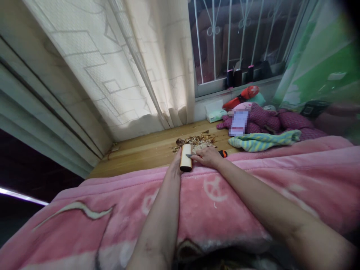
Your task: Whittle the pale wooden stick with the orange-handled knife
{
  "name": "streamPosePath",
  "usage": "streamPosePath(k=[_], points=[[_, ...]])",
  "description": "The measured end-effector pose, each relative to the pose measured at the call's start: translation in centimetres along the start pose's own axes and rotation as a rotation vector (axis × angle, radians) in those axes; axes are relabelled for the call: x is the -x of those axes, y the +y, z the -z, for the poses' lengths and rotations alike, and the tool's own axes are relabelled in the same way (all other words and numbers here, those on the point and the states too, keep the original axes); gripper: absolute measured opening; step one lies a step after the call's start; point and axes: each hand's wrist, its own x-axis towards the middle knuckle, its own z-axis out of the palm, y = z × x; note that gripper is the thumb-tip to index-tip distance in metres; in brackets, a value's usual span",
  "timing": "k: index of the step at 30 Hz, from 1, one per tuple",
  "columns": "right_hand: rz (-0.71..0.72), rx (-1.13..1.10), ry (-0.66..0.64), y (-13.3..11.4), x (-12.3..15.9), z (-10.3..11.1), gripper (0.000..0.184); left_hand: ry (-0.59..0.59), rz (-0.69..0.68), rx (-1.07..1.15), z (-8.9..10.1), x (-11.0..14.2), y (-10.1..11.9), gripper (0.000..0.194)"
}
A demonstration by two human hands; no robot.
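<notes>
Wooden boards (146, 152) beyond the fingers carry brown and pale shavings (197, 141). Left fingers (179, 151) grip a cylinder (186, 154), its face pale between brown edges (how much remains, I cannot tell); right fingers (198, 153) clasp a knife (189, 156) against it, a striped cloth (264, 141) farther right, apart from the blade.

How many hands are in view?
2. The left hand grips the pale piece at its left side; the right hand holds a pointed blade over it. The left hand is partly hidden.
</notes>
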Motion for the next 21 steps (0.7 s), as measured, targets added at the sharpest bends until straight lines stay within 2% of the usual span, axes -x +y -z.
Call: streamPosePath(k=[4,12,18,21], points=[[0.073,-0.005,-0.028,-0.6,0.7,0.1,0.068,-0.075,0.003,-0.003,0.3,-0.3,-0.1,0.049],[0.036,0.0,-0.014,-1.1,0.7,0.5,0.068,0.026,-0.047,0.01,-0.2,-0.2,0.1,0.043],[-0.08,-0.013,0.017,-0.3,-0.2,0.3,0.069,0.108,-0.029,-0.033,-0.3,-0.1,-0.3,0.04],[-0.158,-0.027,0.013,0.6,-1.0,0.1,0.07,0.08,-0.013,-0.044,-0.3,0.0,-0.3,0.041]])
